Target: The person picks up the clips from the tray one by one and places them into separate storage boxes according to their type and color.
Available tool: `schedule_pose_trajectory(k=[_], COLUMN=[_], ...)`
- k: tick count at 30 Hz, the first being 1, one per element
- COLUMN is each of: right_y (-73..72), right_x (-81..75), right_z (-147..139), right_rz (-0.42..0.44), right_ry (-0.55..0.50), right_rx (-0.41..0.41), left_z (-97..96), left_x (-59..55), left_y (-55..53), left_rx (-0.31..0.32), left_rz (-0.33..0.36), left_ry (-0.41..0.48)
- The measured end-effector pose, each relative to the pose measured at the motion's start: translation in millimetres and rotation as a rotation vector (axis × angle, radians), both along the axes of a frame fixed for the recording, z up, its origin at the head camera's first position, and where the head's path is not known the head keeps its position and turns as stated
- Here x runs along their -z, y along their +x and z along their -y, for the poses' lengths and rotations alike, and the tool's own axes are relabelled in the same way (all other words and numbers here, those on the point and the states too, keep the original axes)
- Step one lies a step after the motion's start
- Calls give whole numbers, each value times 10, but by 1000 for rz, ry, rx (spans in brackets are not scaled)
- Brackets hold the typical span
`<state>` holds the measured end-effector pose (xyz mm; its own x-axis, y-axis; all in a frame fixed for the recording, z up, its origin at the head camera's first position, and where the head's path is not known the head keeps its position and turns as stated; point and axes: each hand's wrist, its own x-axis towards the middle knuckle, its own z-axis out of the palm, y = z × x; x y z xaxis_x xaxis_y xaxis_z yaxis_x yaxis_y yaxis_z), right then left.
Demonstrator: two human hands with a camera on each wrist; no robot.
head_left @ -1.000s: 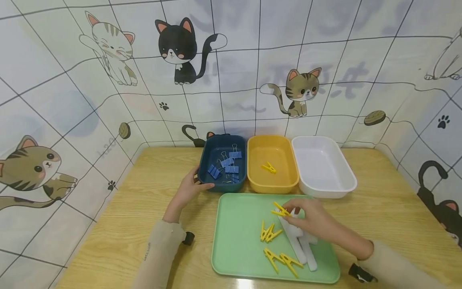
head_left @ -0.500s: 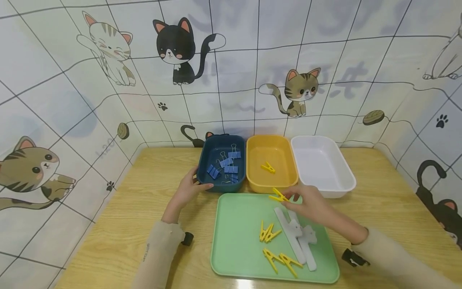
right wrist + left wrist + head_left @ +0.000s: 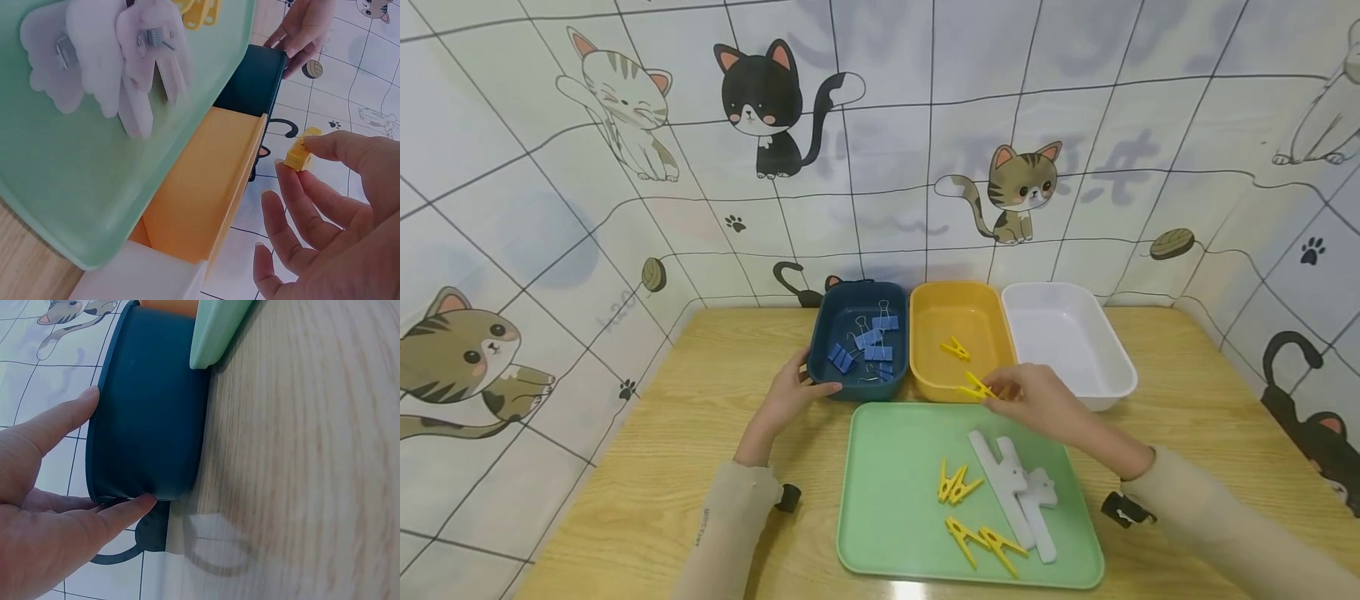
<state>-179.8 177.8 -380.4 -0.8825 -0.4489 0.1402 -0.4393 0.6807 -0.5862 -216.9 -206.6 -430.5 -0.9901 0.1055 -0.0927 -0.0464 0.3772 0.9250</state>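
Your right hand (image 3: 1037, 400) is pinching a yellow clothespin (image 3: 976, 387) between thumb and forefinger, with the other fingers spread loose, and you are holding it over the near rim of the yellow bin (image 3: 958, 385), just beyond the far edge of the green tray (image 3: 887, 492). Your left hand (image 3: 790, 396) is resting against the near left corner of the dark blue bin (image 3: 820, 358), thumb and fingers straight along its wall and gripping nothing. Another yellow clothespin (image 3: 955, 348) is lying inside the yellow bin, and blue binder clips (image 3: 868, 346) are sitting in the blue one. More yellow clothespins (image 3: 958, 485) and white clips (image 3: 1018, 492) are lying on the tray, while the white bin (image 3: 1071, 350) is standing to the right on the wooden table (image 3: 647, 450).
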Motion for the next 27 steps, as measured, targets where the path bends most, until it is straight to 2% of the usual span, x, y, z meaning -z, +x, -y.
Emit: schedule_pose_trajectory(k=[18, 24, 27], right_y=[-223, -297, -337], right_x=[-126, -152, -165], right_z=[-32, -34, -35], right_rz=[52, 104, 96], right_ry=[0, 25, 42], right_rx=[30, 65, 64], left_z=[0, 0, -3], left_x=[15, 4, 10], left_y=[4, 7, 0], left_rx=[-3, 0, -7], left_rz=[7, 1, 2], left_ry=[-10, -1, -5])
